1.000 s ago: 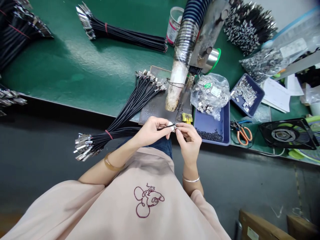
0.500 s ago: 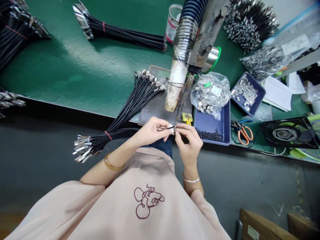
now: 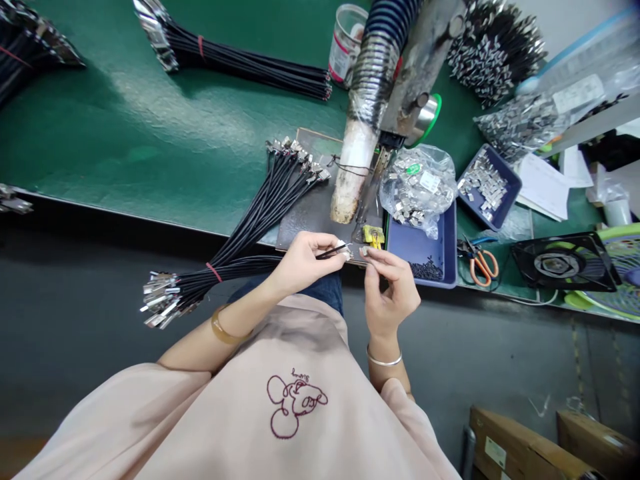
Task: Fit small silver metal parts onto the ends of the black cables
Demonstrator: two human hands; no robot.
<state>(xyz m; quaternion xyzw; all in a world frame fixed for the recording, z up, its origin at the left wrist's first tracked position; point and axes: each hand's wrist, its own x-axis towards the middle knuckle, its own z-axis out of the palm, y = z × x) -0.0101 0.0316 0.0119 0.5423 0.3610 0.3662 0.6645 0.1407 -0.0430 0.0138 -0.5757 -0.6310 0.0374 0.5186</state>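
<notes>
My left hand (image 3: 311, 261) pinches a black cable (image 3: 331, 252) close to its end, where fine bare wires poke out past the fingertips. Just to the right, apart from that end, the thumb and fingers of my right hand (image 3: 391, 283) are pinched together; whatever they hold is too small to make out. A bundle of black cables (image 3: 240, 267) with metal connectors, tied with a red band, hangs over the bench edge by my left forearm. More cables (image 3: 273, 200) fan up from it onto a dark plate (image 3: 313, 223). A yellow sponge (image 3: 373, 235) lies beyond my hands.
A fume hose (image 3: 350, 167) hangs over the plate. To the right are a blue tray (image 3: 451, 257) with a bag of connectors (image 3: 420, 183), a smaller connector tray (image 3: 513, 193), orange-handled pliers (image 3: 484, 267) and a fan (image 3: 565, 261). Another cable bundle (image 3: 250, 63) lies at the back.
My right hand has drawn away to the right from the cable end, opening a gap between the hands. My left hand stays nearly in place, and the wire ends now show.
</notes>
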